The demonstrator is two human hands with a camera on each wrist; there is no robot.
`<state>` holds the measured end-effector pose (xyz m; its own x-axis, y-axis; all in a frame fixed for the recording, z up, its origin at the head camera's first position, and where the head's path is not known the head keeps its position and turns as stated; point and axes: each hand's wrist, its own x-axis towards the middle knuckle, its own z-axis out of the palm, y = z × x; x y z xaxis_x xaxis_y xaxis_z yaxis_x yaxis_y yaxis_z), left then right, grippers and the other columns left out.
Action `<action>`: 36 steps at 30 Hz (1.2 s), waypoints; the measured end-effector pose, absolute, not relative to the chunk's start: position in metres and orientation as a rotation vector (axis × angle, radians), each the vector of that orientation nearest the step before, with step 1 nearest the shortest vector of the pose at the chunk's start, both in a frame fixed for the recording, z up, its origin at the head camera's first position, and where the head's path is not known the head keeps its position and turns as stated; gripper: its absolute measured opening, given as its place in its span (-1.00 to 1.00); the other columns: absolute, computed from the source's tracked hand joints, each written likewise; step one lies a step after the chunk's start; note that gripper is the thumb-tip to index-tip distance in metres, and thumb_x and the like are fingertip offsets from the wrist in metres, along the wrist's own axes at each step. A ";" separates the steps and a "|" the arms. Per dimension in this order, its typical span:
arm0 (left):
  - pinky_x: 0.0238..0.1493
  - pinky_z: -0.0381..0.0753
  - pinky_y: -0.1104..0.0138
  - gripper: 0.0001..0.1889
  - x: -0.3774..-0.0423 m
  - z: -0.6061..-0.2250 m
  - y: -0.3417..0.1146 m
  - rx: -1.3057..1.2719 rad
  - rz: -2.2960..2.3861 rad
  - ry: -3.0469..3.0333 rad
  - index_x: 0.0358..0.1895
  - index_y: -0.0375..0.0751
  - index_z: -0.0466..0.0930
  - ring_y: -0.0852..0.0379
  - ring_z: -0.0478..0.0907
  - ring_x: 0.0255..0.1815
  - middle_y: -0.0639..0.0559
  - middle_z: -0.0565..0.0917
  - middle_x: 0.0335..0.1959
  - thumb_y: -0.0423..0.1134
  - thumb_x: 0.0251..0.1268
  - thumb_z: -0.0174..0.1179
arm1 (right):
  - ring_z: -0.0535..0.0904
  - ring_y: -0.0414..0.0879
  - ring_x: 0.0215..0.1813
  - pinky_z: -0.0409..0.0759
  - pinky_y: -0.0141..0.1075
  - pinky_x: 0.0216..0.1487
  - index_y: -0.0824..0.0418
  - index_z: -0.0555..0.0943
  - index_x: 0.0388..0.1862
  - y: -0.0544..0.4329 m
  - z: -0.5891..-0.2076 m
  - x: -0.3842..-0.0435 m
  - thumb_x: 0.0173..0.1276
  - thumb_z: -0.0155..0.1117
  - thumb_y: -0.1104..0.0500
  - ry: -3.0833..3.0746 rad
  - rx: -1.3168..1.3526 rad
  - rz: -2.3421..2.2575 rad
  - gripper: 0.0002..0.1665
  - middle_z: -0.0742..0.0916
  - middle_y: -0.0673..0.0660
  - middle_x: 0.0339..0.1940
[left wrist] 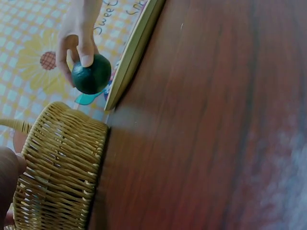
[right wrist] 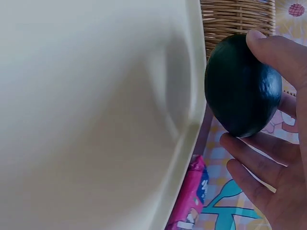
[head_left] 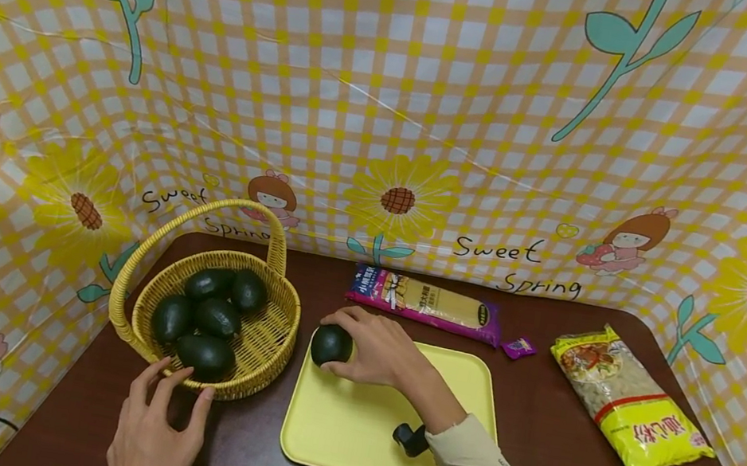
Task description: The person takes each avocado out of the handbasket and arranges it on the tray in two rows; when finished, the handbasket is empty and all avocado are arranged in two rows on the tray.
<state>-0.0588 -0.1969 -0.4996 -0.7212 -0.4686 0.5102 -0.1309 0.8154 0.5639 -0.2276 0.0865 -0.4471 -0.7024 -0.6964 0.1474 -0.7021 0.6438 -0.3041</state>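
Observation:
My right hand (head_left: 374, 350) holds a dark green avocado (head_left: 331, 346) above the left edge of the yellow tray (head_left: 319, 450). In the right wrist view, thumb and fingertips pinch this avocado (right wrist: 242, 86) from opposite sides. My left hand (head_left: 159, 426) is at the near rim of the wicker basket (head_left: 286, 333), its fingertips over the rim and its thumb against the outside. Several avocados (head_left: 204, 357) lie in the basket's left part. In the left wrist view, the thumb (left wrist: 17, 163) meets the basket's rim.
A purple-edged pasta packet (head_left: 428, 306) lies behind the tray, near a small purple wrapped piece (head_left: 519, 347). To the right is a yellow bag (head_left: 634, 405). Beside my right sleeve shows a small black object (head_left: 411, 438). A tall handle (head_left: 203, 211) arches over the basket.

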 end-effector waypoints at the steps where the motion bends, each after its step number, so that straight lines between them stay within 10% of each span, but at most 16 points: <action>1: -0.38 0.61 -0.28 -0.60 -0.059 -0.500 -0.197 0.443 -0.660 -2.333 0.09 -0.07 0.80 -0.29 0.64 -0.03 -0.09 0.61 0.35 0.01 0.28 0.58 | 0.79 0.09 0.00 0.74 -0.05 -0.09 -0.08 0.62 0.43 0.086 -0.448 -0.228 0.33 0.58 -0.26 -2.832 1.208 0.535 -0.26 0.67 0.17 0.38; 36: -0.38 0.61 -0.34 -0.60 -0.059 -0.499 -0.196 0.449 -0.681 -2.337 0.10 -0.06 0.80 -0.30 0.65 0.04 -0.08 0.60 0.35 0.03 0.29 0.57 | 0.82 0.18 -0.04 0.72 -0.07 -0.24 -0.06 0.52 0.58 0.089 -0.460 -0.234 0.31 0.57 -0.35 -2.799 1.254 0.411 -0.05 0.62 0.27 0.50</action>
